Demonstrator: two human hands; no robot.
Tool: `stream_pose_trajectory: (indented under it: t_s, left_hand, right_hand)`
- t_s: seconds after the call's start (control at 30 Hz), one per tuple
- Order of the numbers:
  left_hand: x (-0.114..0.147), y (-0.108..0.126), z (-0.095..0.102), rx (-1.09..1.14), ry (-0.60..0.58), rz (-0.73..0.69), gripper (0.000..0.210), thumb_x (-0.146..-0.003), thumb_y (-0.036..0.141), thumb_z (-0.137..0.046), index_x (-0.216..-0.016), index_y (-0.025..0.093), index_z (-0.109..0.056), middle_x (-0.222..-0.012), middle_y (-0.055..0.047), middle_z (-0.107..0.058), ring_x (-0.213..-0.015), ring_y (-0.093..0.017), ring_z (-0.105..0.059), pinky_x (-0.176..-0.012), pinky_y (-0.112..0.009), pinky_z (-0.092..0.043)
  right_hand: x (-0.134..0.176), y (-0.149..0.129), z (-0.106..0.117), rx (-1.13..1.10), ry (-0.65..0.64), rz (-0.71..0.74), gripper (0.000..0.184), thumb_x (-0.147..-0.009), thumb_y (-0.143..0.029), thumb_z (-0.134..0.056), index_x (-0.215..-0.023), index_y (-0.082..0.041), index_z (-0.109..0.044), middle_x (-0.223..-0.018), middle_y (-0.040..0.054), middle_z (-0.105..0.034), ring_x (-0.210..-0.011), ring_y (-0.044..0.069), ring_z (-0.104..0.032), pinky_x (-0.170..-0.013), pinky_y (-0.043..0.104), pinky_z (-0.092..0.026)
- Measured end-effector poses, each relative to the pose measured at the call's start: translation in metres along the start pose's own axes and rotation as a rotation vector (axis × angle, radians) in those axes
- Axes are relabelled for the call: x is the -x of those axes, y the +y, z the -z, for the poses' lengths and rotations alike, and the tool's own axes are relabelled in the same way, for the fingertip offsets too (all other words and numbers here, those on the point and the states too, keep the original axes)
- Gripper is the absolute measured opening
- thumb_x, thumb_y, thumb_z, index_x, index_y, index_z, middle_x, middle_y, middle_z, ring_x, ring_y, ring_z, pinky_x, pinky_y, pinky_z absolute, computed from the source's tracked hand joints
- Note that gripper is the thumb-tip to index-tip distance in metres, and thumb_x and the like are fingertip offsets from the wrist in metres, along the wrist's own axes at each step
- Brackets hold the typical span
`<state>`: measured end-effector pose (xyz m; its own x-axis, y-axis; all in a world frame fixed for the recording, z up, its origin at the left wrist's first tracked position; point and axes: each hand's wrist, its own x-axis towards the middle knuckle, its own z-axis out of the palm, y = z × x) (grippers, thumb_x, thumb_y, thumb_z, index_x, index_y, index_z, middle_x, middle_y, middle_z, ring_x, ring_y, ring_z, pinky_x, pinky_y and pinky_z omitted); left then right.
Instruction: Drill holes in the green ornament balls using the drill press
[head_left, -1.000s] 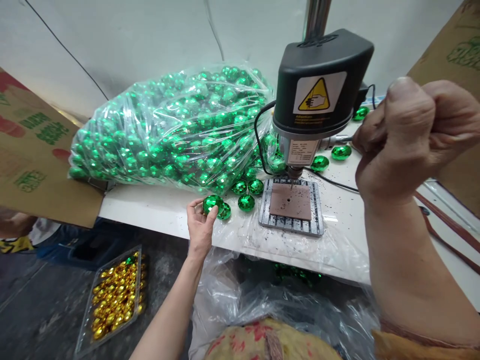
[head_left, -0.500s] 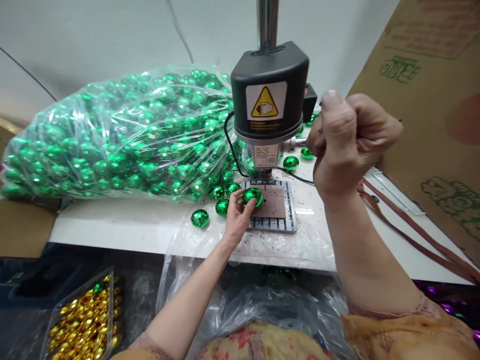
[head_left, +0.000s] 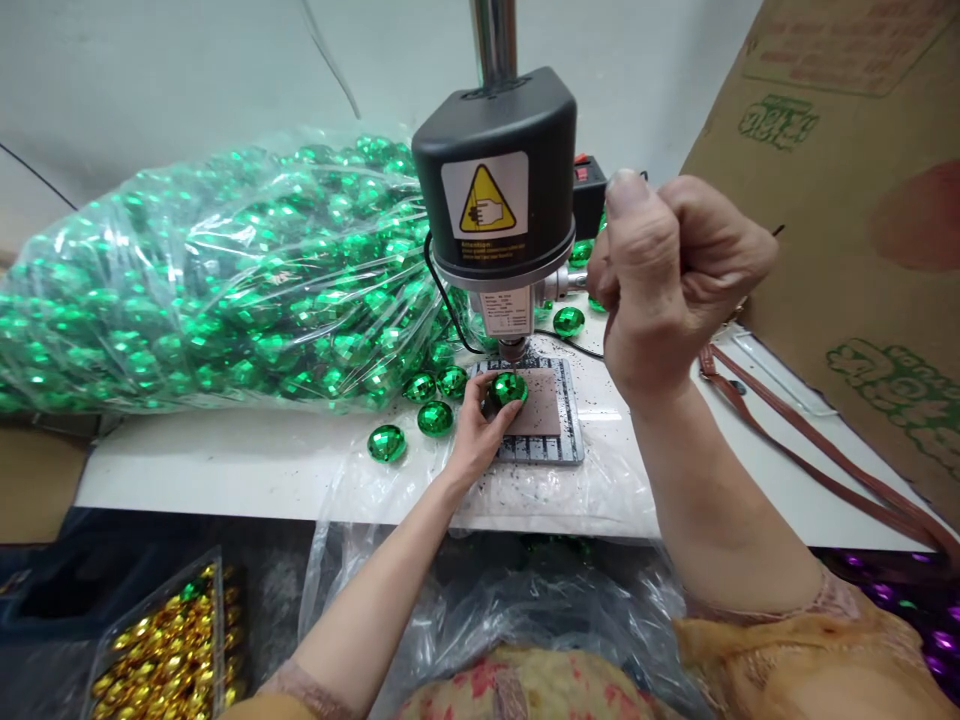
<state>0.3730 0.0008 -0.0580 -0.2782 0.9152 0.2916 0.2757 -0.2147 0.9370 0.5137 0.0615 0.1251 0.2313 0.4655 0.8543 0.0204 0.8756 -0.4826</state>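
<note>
My left hand point(head_left: 475, 435) is closed around a shiny green faceted ball point(head_left: 510, 388), held over the brown pad point(head_left: 544, 405) on the slotted base plate point(head_left: 571, 425). Right above the ball is the chuck point(head_left: 512, 348) of a small black drill press point(head_left: 495, 165). Whether the drill bit touches the ball I cannot tell. My right hand point(head_left: 664, 285) is a raised fist wrapped round the press's feed handle point(head_left: 576, 281); most of that handle is hidden by the fingers. Several loose green balls point(head_left: 434, 419) lie left of the plate.
A large clear bag point(head_left: 225, 290) full of green balls fills the table's left side. Gold balls sit in a clear bin point(head_left: 219, 640) below. At right stand a cardboard box point(head_left: 832, 200) and a brown strap point(head_left: 810, 430). Plastic sheeting point(head_left: 390, 500) hangs over the table's front edge.
The green ball in my left hand has shifted slightly onto the pad, under the chuck. My right hand stays on the handle. The whole view has swung a little, moving the press leftward.
</note>
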Motion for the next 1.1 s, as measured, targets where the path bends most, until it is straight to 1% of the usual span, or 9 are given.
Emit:
stream_pose_trajectory:
  t_s: [0.13,0.27,0.4,0.53,0.63,0.73,0.93,1.03,1.1]
  left_hand:
    - [-0.001,0.004,-0.006,-0.032,0.000,-0.008,0.050,-0.080,0.039,-0.076,-0.122,0.022,-0.056,-0.119,-0.008,-0.064,-0.109,-0.022,-0.063,-0.097,-0.036,-0.050]
    - [-0.002,0.005,-0.009,-0.030,0.001,-0.032,0.050,-0.078,0.038,-0.078,-0.121,0.022,-0.058,-0.118,-0.008,-0.065,-0.111,-0.023,-0.063,-0.100,-0.039,-0.050]
    - [-0.002,0.002,-0.010,-0.032,-0.004,-0.023,0.051,-0.078,0.038,-0.078,-0.122,0.022,-0.057,-0.120,-0.008,-0.064,-0.113,-0.024,-0.062,-0.103,-0.041,-0.048]
    - [-0.002,0.001,-0.009,-0.018,-0.009,-0.025,0.052,-0.079,0.038,-0.078,-0.124,0.023,-0.057,-0.122,-0.008,-0.063,-0.115,-0.024,-0.061,-0.104,-0.040,-0.047]
    - [-0.002,0.002,-0.010,-0.015,-0.015,-0.043,0.051,-0.079,0.039,-0.077,-0.123,0.023,-0.057,-0.121,-0.008,-0.064,-0.115,-0.024,-0.061,-0.104,-0.040,-0.047]
    - [-0.002,0.004,-0.010,-0.016,-0.009,-0.054,0.051,-0.079,0.039,-0.077,-0.122,0.022,-0.057,-0.120,-0.008,-0.064,-0.113,-0.024,-0.062,-0.103,-0.039,-0.048]
    - [-0.002,0.007,-0.011,-0.033,0.007,-0.054,0.049,-0.079,0.041,-0.077,-0.120,0.021,-0.058,-0.117,-0.008,-0.065,-0.110,-0.023,-0.062,-0.100,-0.038,-0.048]
    - [-0.002,0.008,-0.011,-0.043,0.014,-0.054,0.049,-0.079,0.041,-0.077,-0.120,0.021,-0.059,-0.114,-0.007,-0.066,-0.108,-0.023,-0.062,-0.098,-0.037,-0.049]
    - [-0.002,0.008,-0.011,-0.046,0.009,-0.063,0.048,-0.080,0.041,-0.077,-0.120,0.021,-0.059,-0.114,-0.007,-0.065,-0.108,-0.022,-0.062,-0.098,-0.036,-0.048]
  right_hand:
    - [0.000,-0.001,0.000,0.009,-0.002,0.019,0.046,-0.095,-0.024,-0.051,-0.057,-0.019,-0.026,-0.051,-0.0057,-0.028,-0.043,0.002,-0.032,-0.047,0.024,-0.028]
    - [-0.002,-0.002,0.000,-0.053,-0.003,-0.001,0.047,-0.093,-0.019,-0.053,-0.055,-0.020,-0.024,-0.049,-0.0057,-0.028,-0.042,0.004,-0.033,-0.047,0.026,-0.027]
    - [-0.002,-0.002,0.000,-0.102,-0.006,-0.012,0.047,-0.091,-0.017,-0.054,-0.053,-0.019,-0.027,-0.049,-0.0055,-0.029,-0.042,0.005,-0.035,-0.047,0.027,-0.027]
    - [0.008,0.003,0.002,-0.114,0.028,0.000,0.048,-0.091,-0.023,-0.057,-0.052,-0.018,-0.029,-0.049,-0.0047,-0.028,-0.043,0.004,-0.035,-0.048,0.028,-0.024]
    - [0.018,0.007,0.005,-0.103,0.018,0.028,0.050,-0.093,-0.028,-0.054,-0.052,-0.018,-0.027,-0.049,-0.0041,-0.025,-0.043,0.004,-0.033,-0.048,0.029,-0.024]
    - [0.024,0.010,0.006,-0.096,0.016,0.041,0.050,-0.093,-0.029,-0.053,-0.054,-0.018,-0.024,-0.049,-0.0041,-0.025,-0.044,0.003,-0.033,-0.047,0.028,-0.025]
    - [0.028,0.020,0.000,-0.184,0.105,0.151,0.052,-0.091,-0.024,-0.054,-0.056,-0.015,-0.017,-0.049,-0.0046,-0.021,-0.042,0.002,-0.027,-0.045,0.027,-0.019]
    - [0.028,0.022,-0.002,-0.196,0.116,0.156,0.051,-0.089,-0.021,-0.054,-0.053,-0.015,-0.018,-0.050,-0.0045,-0.020,-0.042,0.002,-0.026,-0.045,0.027,-0.019]
    - [0.028,0.023,-0.003,-0.210,0.147,0.179,0.052,-0.088,-0.020,-0.055,-0.052,-0.015,-0.018,-0.048,-0.0048,-0.021,-0.041,0.002,-0.026,-0.044,0.027,-0.019]
